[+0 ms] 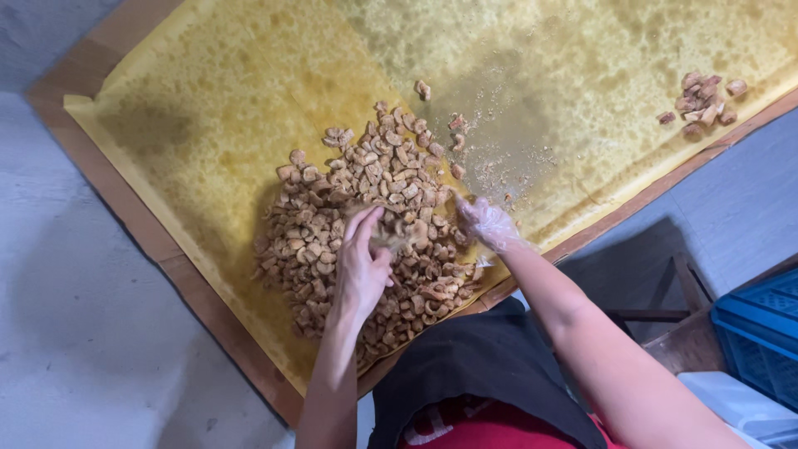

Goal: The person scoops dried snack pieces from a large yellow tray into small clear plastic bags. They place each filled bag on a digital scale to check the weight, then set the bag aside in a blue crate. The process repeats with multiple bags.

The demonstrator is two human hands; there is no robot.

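Nearest the camera, a black apron (474, 357) hangs over a red shirt. Just beyond, the bare left hand (362, 266) rests curled on a heap of knobbly tan fried pieces (366, 216); what it grips I cannot tell. Beside it, the right hand (489, 223), in a thin clear glove, touches the heap's edge, fingers loose. Oil-stained yellow paper (249, 91) covers the wooden surface (125, 208). Farther right lie a small cluster (702, 101) and a blue crate (761, 333).

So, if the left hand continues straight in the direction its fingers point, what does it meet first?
The left hand already rests on the heap of brown fried pieces, fingers pointing up the sheet. Going on, it would likely meet more of that heap first, then the bare yellow paper.
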